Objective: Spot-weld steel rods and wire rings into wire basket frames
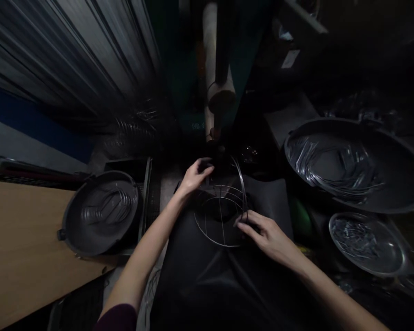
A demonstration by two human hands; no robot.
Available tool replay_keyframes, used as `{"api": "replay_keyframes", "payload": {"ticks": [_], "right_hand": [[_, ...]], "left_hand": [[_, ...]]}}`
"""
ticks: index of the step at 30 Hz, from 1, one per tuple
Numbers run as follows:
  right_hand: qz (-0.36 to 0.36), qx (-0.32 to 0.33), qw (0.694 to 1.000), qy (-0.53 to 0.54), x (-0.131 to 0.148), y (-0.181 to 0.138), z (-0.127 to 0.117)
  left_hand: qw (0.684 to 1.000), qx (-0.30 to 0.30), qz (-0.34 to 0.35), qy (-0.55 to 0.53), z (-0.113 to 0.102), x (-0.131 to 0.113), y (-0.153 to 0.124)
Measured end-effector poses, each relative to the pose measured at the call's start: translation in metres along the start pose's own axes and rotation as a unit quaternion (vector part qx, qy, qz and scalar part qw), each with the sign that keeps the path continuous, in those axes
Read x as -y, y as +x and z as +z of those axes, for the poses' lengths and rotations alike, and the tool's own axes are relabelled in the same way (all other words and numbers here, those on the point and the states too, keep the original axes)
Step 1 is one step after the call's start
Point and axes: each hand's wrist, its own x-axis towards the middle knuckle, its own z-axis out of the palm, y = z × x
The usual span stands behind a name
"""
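The top of the wire frame fades into shadow beside the left hand, whose fingertips are lost there too. The big basin runs off the right edge, and the bits in the round dish are too small to tell.

Wire-fab workshop, prob. Wire frame, grey tub of bent wire, steel pan of wire bits. Wood bench alongside.
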Motion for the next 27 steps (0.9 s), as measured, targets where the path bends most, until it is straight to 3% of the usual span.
{"api": "replay_keyframes", "payload": {"ticks": [2,5,7,9,13,15,17,19,21,23,25,27], "right_hand": [[0.005,0.015,1.000,0.004,-0.004,-0.004,-0.007],[0.021,-0.004,1.000,0.003,-0.018,-0.014,-0.019],[0.029,-0.046,0.998,-0.020,-0.027,-0.021,-0.025],[0.034,-0.046,0.998,-0.034,-0.030,-0.023,-0.027],[0.039,0.069,0.997,0.011,-0.021,-0.010,-0.010],[0.031,0.080,0.996,0.032,-0.016,-0.004,0.003],[0.021,0.048,0.998,0.041,-0.015,0.000,0.011],[0.023,-0.017,0.998,0.057,-0.015,0.002,0.013],[0.040,-0.090,0.991,0.087,-0.011,0.008,0.008],[0.059,-0.147,0.979,0.124,-0.003,0.022,0.001],[0.074,-0.173,0.968,0.168,0.005,0.040,-0.005],[0.085,-0.159,0.961,0.212,0.010,0.057,-0.005]], "left_hand": [[0.997,0.020,0.054,0.057,-0.003,0.012,0.029],[0.973,0.171,0.091,0.125,-0.001,0.015,0.056],[0.958,0.218,0.093,0.163,-0.001,0.012,0.060],[0.952,0.222,0.107,0.179,-0.001,0.010,0.060],[0.949,0.194,0.116,0.221,0.006,0.009,0.069],[0.949,0.160,0.104,0.253,0.004,0.006,0.065],[0.951,0.118,0.109,0.266,-0.005,0.003,0.039],[0.948,0.099,0.129,0.272,-0.015,0.005,-0.013],[0.929,0.138,0.134,0.317,-0.018,0.015,-0.076],[0.882,0.199,0.140,0.404,-0.013,0.035,-0.130],[0.853,0.172,0.131,0.474,-0.002,0.059,-0.158],[0.847,0.110,0.132,0.503,0.010,0.077,-0.159]]}}
